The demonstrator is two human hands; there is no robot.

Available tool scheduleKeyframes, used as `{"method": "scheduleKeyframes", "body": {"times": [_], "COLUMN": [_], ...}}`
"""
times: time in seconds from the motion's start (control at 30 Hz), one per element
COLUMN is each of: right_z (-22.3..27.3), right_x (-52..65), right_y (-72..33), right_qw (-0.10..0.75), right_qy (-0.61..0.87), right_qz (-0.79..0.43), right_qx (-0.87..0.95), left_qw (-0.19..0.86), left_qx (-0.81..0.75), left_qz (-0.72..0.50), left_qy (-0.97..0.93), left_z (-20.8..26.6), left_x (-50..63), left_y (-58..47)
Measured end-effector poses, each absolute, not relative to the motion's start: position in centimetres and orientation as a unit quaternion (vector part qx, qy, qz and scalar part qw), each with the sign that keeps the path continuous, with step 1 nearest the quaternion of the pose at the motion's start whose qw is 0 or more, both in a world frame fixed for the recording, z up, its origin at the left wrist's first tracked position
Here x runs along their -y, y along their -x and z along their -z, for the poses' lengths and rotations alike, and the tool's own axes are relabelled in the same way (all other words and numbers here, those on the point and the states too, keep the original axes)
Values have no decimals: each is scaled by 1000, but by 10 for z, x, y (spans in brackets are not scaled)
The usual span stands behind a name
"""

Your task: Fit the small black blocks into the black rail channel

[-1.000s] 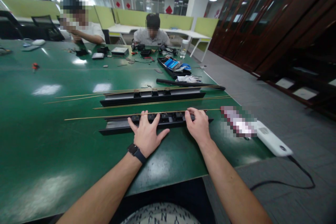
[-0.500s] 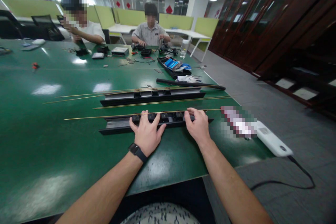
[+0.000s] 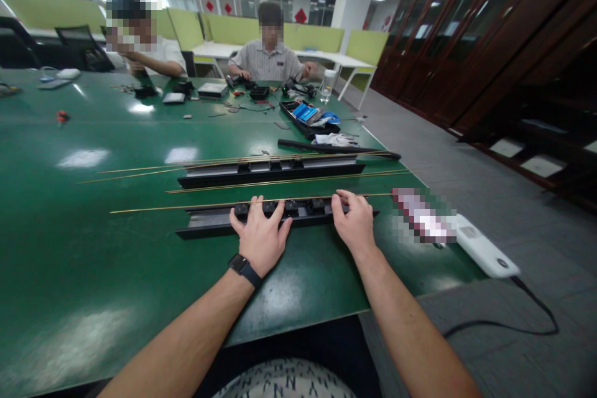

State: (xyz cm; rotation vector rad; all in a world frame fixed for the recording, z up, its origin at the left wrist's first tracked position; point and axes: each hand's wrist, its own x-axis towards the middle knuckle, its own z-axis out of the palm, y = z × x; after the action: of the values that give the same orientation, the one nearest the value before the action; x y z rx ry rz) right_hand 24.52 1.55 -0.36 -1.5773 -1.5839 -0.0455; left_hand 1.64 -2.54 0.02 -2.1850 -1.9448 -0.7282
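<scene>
A black rail [image 3: 208,234] with a silvery inner channel lies lengthwise across the table before me. Several black blocks [image 3: 291,207] sit in the channel. My left hand [image 3: 262,230] rests on the rail with its fingers spread over the blocks. Along the rail's far side runs a thin brass-coloured rod [image 3: 149,209], sticking out past both ends. Near the rail's right end, my right hand [image 3: 353,219] has its thumb and fingers drawn together at the rod; its fingertips partly hide the contact.
A second black rail [image 3: 270,179] lies behind, with more thin rods [image 3: 135,170] over and beside it. Farther back are a dark bar [image 3: 336,150], white gloves [image 3: 336,140] and a black tray [image 3: 298,121]. A white power bank-like device [image 3: 485,247] is at right. Two people sit opposite.
The rod's left end has shifted slightly left. My right hand has moved a little to the right, while my left hand stays almost in place. The person opposite has moved a hand.
</scene>
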Motion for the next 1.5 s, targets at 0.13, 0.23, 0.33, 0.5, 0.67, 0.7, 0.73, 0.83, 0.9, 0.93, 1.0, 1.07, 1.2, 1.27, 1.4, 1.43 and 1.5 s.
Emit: {"method": "scheduleKeyframes", "body": {"times": [0.13, 0.23, 0.33, 0.5, 0.67, 0.7, 0.73, 0.83, 0.9, 0.93, 1.0, 1.07, 1.2, 1.27, 1.4, 1.43, 1.5], "right_z": [4, 3, 3, 3, 4, 3, 3, 3, 3, 3, 3, 3, 3, 3, 2, 2, 2], "right_x": [-15, -14, -13, -15, -16, -16, -15, -14, -14, -14, -14, -15, -15, -15, -14, -13, -13], "right_y": [-244, -242, -241, -243, -245, -244, -244, -242, -241, -241, -241, -242, -244, -244, -241, -241, -240], "right_qw": [433, 434, 434, 432, 430, 430, 429, 427, 427, 428, 431, 433, 432, 429, 429, 430, 432], "right_qy": [630, 612, 600, 623, 636, 633, 630, 615, 609, 608, 611, 620, 634, 630, 606, 601, 596], "right_qz": [22, 19, 19, 14, 14, 15, 15, 17, 17, 17, 15, 14, 19, 19, 20, 21, 21], "right_qx": [645, 661, 672, 652, 640, 643, 647, 662, 668, 668, 664, 655, 641, 648, 669, 674, 677], "left_qw": [68, 70, 70, 68, 59, 59, 61, 66, 67, 66, 63, 60, 60, 60, 60, 61, 63], "left_qx": [646, 647, 645, 643, 641, 642, 643, 647, 648, 647, 647, 647, 648, 649, 649, 649, 649], "left_qz": [240, 239, 238, 241, 249, 246, 242, 230, 228, 228, 229, 230, 227, 227, 227, 228, 227], "left_qy": [721, 721, 723, 724, 723, 723, 724, 724, 724, 724, 724, 724, 724, 724, 724, 723, 724], "left_z": [1, 0, -1, -1, -1, -1, -1, -3, -3, -4, -4, -4, -4, -4, -4, -4, -4], "left_x": [25, 25, 25, 25, 26, 26, 26, 27, 27, 27, 27, 27, 27, 27, 28, 28, 28], "left_y": [-17, -17, -17, -16, -17, -17, -17, -17, -18, -18, -18, -17, -17, -18, -18, -18, -18]}}
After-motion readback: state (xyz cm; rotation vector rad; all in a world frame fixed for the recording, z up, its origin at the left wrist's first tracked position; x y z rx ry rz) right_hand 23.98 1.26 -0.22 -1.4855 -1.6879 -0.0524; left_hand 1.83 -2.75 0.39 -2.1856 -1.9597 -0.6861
